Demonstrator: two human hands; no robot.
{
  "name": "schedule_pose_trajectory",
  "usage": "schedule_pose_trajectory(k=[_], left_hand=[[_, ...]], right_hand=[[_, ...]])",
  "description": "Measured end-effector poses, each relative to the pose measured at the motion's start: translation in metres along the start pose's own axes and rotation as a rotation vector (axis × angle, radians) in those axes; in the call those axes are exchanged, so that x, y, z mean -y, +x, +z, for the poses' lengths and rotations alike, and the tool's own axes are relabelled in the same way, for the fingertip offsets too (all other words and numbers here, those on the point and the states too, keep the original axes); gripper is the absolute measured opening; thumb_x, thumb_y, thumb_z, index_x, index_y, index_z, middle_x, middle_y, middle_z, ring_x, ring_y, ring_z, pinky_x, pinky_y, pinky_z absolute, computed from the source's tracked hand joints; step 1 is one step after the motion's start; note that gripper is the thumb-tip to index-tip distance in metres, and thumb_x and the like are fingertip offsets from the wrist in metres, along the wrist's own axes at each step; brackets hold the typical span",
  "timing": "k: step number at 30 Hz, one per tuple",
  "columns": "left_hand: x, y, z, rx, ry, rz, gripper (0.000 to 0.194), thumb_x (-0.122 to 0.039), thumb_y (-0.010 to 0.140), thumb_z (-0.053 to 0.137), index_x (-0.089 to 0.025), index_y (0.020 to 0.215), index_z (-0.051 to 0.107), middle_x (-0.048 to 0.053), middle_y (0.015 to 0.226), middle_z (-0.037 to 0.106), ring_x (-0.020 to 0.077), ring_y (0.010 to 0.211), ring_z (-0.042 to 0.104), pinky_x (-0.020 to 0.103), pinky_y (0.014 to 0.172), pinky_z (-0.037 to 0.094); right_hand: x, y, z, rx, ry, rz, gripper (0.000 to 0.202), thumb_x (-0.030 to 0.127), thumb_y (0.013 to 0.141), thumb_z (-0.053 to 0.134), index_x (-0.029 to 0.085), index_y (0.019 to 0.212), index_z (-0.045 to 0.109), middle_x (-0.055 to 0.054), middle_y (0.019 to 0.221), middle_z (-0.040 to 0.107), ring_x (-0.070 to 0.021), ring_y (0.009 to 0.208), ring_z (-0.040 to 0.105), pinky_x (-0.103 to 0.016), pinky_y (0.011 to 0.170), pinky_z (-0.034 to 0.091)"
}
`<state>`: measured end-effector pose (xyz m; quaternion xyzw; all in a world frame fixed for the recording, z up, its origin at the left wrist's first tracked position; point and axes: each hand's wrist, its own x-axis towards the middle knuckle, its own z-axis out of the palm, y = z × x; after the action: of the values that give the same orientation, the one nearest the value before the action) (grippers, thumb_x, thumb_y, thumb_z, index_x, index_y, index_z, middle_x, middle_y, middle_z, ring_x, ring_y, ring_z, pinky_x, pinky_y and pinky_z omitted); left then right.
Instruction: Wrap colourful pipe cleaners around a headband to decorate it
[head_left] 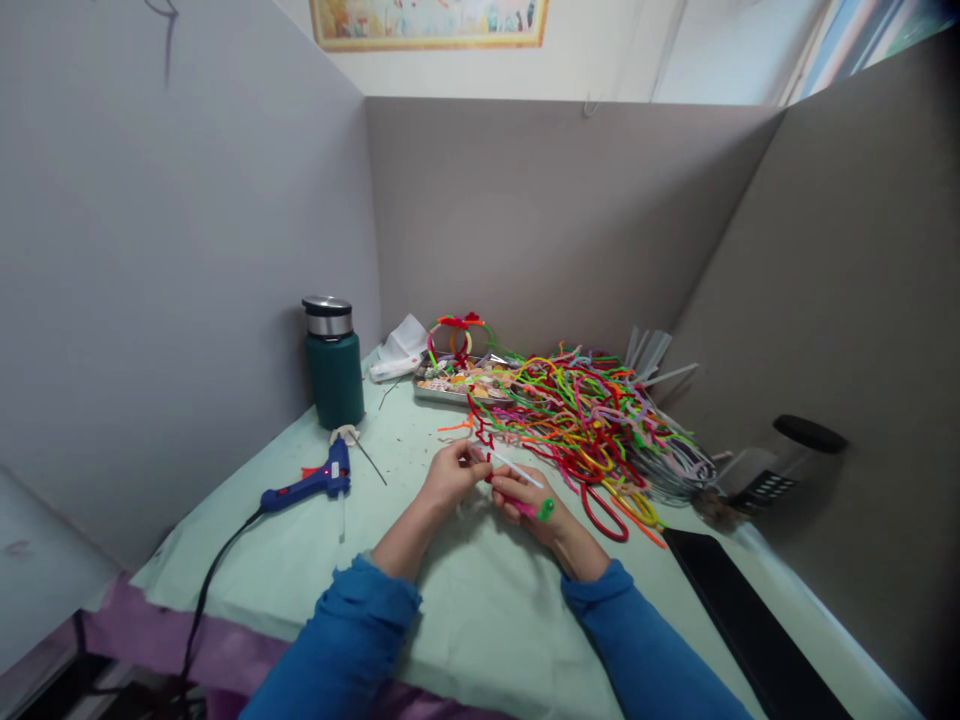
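Observation:
Over the middle of the table, my left hand [454,474] and my right hand [529,500] are close together, both with fingers closed. A bent red pipe cleaner [482,432] rises from the fingertips of my left hand. A thin white strip [517,467] runs from the left fingertips across the top of my right hand. Tucked in my right palm is a pink piece with a rounded green end [545,509], its kind too small to make out. Just beyond the hands lies a big tangled heap of coloured pipe cleaners [577,400].
A blue glue gun [307,487] with a cord lies at left, near a green bottle [334,370]. Behind are a metal tray [450,396] of small pieces, pipe-cleaner rings [450,340] and a white packet [400,348]. At right are a black slab [742,610] and a black-lidded jar [787,465].

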<state>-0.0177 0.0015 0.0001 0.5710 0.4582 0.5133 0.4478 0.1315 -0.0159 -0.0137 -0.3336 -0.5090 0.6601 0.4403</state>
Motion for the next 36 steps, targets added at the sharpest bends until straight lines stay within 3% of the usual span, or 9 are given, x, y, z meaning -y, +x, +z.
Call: schedule_pose_trajectory(k=[8, 14, 25, 28, 36], left_hand=[[0.007, 0.004, -0.005, 0.135, -0.008, 0.092, 0.022, -0.031, 0.064, 0.070, -0.011, 0.073, 0.066, 0.004, 0.069, 0.064, 0.0138, 0.064, 0.056, 0.025, 0.062, 0.043], [-0.001, 0.002, -0.011, 0.143, 0.264, 0.237, 0.018, -0.032, 0.070, 0.067, -0.015, 0.075, 0.072, 0.004, 0.072, 0.062, 0.0143, 0.068, 0.053, 0.025, 0.065, 0.040], [-0.011, -0.003, -0.012, 0.151, 0.375, 0.403, 0.009, -0.021, 0.073, 0.061, -0.018, 0.076, 0.069, 0.005, 0.082, 0.060, 0.0169, 0.081, 0.055, 0.027, 0.076, 0.042], [-0.009, -0.004, -0.011, 0.143, 0.381, 0.406, 0.010, -0.021, 0.074, 0.060, -0.018, 0.078, 0.069, 0.006, 0.087, 0.062, 0.0173, 0.084, 0.056, 0.026, 0.077, 0.042], [-0.007, -0.005, -0.009, 0.106, 0.380, 0.303, 0.011, -0.021, 0.073, 0.059, -0.016, 0.076, 0.068, 0.002, 0.069, 0.063, 0.0119, 0.060, 0.052, 0.023, 0.060, 0.039]], right_hand=[[0.003, -0.002, -0.003, 0.039, 0.091, 0.027, 0.024, 0.033, 0.069, 0.070, 0.015, 0.075, 0.056, 0.004, 0.055, 0.054, -0.0025, 0.035, 0.034, -0.017, 0.035, 0.024], [0.003, -0.002, -0.009, 0.036, 0.091, 0.028, 0.026, 0.037, 0.068, 0.070, 0.015, 0.076, 0.057, 0.004, 0.055, 0.054, -0.0029, 0.035, 0.035, -0.017, 0.036, 0.023], [0.001, 0.003, -0.012, -0.060, -0.026, -0.021, 0.024, 0.036, 0.067, 0.071, 0.015, 0.073, 0.061, 0.004, 0.051, 0.054, -0.0036, 0.034, 0.036, -0.018, 0.034, 0.023], [-0.001, 0.004, -0.012, -0.075, -0.041, -0.057, 0.022, 0.035, 0.068, 0.070, 0.015, 0.074, 0.061, 0.004, 0.051, 0.054, -0.0040, 0.034, 0.036, -0.018, 0.034, 0.025], [-0.005, 0.004, -0.010, -0.125, -0.168, -0.196, 0.017, 0.032, 0.072, 0.066, 0.015, 0.076, 0.063, 0.003, 0.055, 0.056, -0.0066, 0.042, 0.041, -0.020, 0.040, 0.029]])
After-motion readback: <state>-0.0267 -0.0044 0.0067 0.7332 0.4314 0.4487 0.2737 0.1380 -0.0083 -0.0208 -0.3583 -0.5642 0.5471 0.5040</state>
